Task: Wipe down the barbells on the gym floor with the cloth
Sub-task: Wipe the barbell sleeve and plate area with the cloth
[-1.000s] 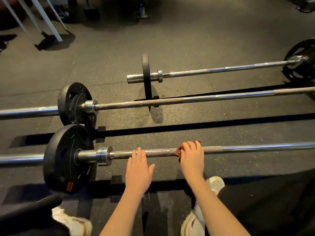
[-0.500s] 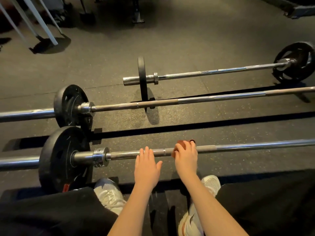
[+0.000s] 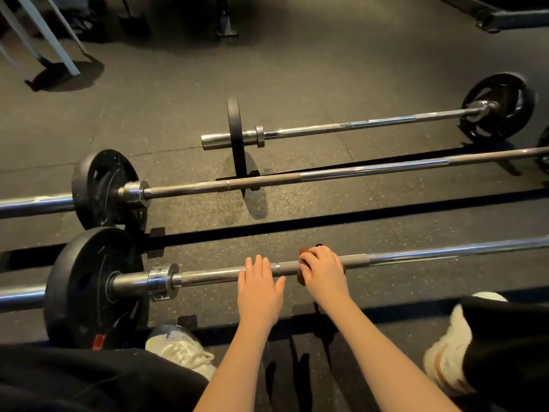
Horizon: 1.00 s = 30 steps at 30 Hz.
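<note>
head view: cloth point(image 3: 303, 251) is being gripped around near bar point(image 3: 214, 276) by right hand point(image 3: 322, 270); left hand point(image 3: 259, 288) is being rested flat on it, fingers straight.

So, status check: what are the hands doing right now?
Left hand flat on nearest barbell. Right hand grips cloth round it. Weight plate further left.

Three barbells point(image 3: 445, 253) point(image 3: 326, 174) point(image 3: 356, 128) down there. Plates point(image 3: 89, 286) point(image 3: 101, 188) point(image 3: 236, 138) point(image 3: 502, 108), five, one clipped at right edge. Two hands point(image 3: 260, 289) point(image 3: 323, 272), one cloth point(image 3: 303, 250), two white shoes point(image 3: 181, 349) point(image 3: 445, 358).
</note>
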{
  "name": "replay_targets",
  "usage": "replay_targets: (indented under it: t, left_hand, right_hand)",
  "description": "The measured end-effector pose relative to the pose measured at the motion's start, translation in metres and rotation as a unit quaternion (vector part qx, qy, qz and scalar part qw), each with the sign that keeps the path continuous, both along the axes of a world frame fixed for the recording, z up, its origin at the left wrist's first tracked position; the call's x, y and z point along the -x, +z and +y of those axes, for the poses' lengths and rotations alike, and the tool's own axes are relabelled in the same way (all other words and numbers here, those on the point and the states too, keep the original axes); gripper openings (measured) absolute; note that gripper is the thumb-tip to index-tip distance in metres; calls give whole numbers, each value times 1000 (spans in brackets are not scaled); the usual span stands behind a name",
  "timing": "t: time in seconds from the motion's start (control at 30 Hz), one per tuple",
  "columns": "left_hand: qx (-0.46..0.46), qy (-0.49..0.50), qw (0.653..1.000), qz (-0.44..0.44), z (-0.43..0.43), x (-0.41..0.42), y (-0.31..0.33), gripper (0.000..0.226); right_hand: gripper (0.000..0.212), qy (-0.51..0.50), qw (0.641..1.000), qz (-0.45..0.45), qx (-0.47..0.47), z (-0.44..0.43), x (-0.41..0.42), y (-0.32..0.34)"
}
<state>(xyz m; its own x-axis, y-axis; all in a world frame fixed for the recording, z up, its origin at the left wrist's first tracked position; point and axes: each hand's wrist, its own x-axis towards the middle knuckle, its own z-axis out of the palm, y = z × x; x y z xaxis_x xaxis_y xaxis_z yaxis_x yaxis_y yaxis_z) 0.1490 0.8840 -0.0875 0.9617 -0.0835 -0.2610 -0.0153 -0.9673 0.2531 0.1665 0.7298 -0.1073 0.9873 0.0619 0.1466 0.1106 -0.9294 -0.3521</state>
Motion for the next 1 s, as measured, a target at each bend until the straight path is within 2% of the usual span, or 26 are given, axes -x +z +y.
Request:
replay_targets:
  t: [0.1,0.23,0.33,0.47,0.57,0.7,0.77,0.87,0.93,1.0]
  left_hand:
    - [-12,12,1000,-13,-11,-6,-6,62]
    - [-31,32,999,-29,-22,-9,-18,62]
    - [-49,36,996,-63,-25,-7,-29,60]
    - [-62,42,993,-90,-28,-9,-35,67]
    - [-70,50,991,-100,-29,-12,-41,65]
    - [-76,62,990,-103,-34,-10,-42,56]
    - [-79,78,991,-77,-37,-10,-42,62]
    - [-74,105,991,-40,-52,-9,-28,62]
    - [-63,93,993,-19,-67,-11,-18,61]
    - [-40,55,998,-8,-86,-11,-12,62]
  right_hand:
    - [33,-41,999,-5,5,-48,-11,-4]
    - [27,-137,990,-9,-34,-44,-3,-15]
    - [24,-79,995,-15,-56,-15,1,-21]
    - [25,40,998,-37,-16,-55,-11,-22]
    - [30,-42,998,-45,-28,-86,-10,-25]
    - [31,-150,983,-35,-96,-60,-2,-21]
    - [27,-85,991,-12,-98,-44,-4,-21]
    - [30,70,997,19,-33,-67,-9,-20]
    - [36,57,997,42,-16,-104,-16,-18]
    - [33,-24,997,59,-39,-131,-14,-16]
